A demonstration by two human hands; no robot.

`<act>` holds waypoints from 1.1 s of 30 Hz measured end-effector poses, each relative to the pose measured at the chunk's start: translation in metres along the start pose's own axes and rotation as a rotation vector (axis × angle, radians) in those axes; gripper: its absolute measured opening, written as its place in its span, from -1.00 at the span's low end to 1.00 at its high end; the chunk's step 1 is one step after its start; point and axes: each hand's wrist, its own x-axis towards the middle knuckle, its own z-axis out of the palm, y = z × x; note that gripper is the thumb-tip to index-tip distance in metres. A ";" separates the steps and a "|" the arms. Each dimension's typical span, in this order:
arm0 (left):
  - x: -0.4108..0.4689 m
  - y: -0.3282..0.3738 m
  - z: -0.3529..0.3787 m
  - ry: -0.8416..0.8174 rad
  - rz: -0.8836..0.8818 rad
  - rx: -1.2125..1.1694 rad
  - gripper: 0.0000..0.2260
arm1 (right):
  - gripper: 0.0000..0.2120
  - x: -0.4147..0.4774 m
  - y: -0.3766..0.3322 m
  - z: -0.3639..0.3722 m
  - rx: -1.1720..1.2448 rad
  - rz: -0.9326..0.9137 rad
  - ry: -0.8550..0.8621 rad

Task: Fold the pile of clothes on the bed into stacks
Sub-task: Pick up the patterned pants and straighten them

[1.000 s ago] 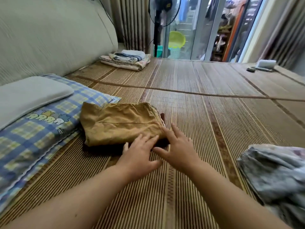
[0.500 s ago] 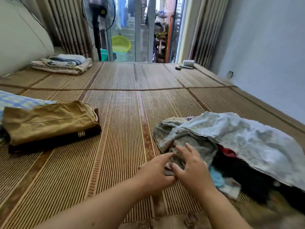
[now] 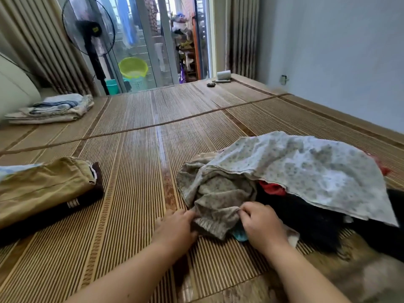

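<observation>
A loose pile of clothes (image 3: pixel 306 171) lies on the bamboo bed mat (image 3: pixel 135 171) at the right, topped by a pale floral cloth, with red, black and teal pieces under it. At its near left edge is a crumpled grey-beige floral garment (image 3: pixel 218 193). My left hand (image 3: pixel 177 228) pinches its left hem and my right hand (image 3: pixel 260 224) pinches its right hem. A folded stack (image 3: pixel 43 191), tan shorts over a dark garment, sits at the left.
A folded pile of towels and blankets (image 3: pixel 54 108) lies at the far left by the headboard. A standing fan (image 3: pixel 89 33) and curtains stand beyond the bed's far edge. A small white object (image 3: pixel 224 75) rests at the far corner. A wall runs along the right.
My view swung right from the folded tan stack to the loose pile. Both hands left the stack, reached the grey-beige garment and closed on its edge.
</observation>
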 end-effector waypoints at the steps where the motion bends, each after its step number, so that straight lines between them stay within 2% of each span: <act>1: 0.002 -0.002 -0.002 0.001 0.004 0.030 -0.61 | -0.70 -0.001 -0.005 -0.004 0.098 0.003 0.041; 4: 0.002 -0.012 -0.011 -0.011 0.005 -0.004 -0.79 | -0.80 -0.005 -0.024 -0.018 0.422 0.002 0.109; 6: -0.006 -0.021 -0.019 -0.063 0.000 -0.215 -0.90 | -0.92 -0.009 -0.039 -0.024 0.509 -0.040 0.123; 7: -0.011 -0.025 -0.025 -0.087 0.001 -0.338 -0.89 | -0.91 -0.012 -0.046 -0.025 0.515 -0.070 0.078; 10: -0.034 -0.032 -0.054 -0.092 0.089 -0.597 -0.80 | -0.32 -0.021 -0.065 -0.017 0.463 -0.225 -0.194; 11: -0.042 -0.033 -0.065 -0.095 0.133 -0.629 -0.79 | -0.22 -0.024 -0.072 -0.011 0.419 -0.282 -0.271; 13: -0.057 -0.036 -0.083 -0.089 0.203 -0.569 -0.80 | -0.26 -0.028 -0.085 -0.001 0.283 -0.371 -0.277; 15: -0.072 -0.041 -0.097 -0.029 0.242 -0.401 -0.83 | -0.42 -0.032 -0.101 -0.001 0.237 -0.406 -0.157; 19: -0.098 -0.057 -0.116 0.081 0.209 -0.207 -0.72 | -0.87 -0.047 -0.141 -0.021 0.335 -0.419 0.108; 23: -0.119 -0.086 -0.137 0.229 0.194 -0.094 -0.79 | -0.85 -0.051 -0.191 -0.062 0.216 -0.399 0.124; 26: -0.136 -0.117 -0.172 0.409 0.147 -0.036 -0.66 | -0.89 -0.041 -0.233 -0.105 0.046 -0.425 0.135; 27: -0.141 -0.126 -0.188 0.465 0.163 -0.038 -0.64 | -0.84 -0.038 -0.246 -0.119 -0.011 -0.451 0.162; 31: -0.170 -0.154 -0.255 0.628 0.370 0.031 -0.59 | -0.76 -0.038 -0.305 -0.170 -0.090 -0.617 0.086; 33: -0.182 -0.162 -0.285 0.593 0.444 0.138 -0.52 | -0.75 -0.041 -0.328 -0.189 -0.031 -0.686 0.027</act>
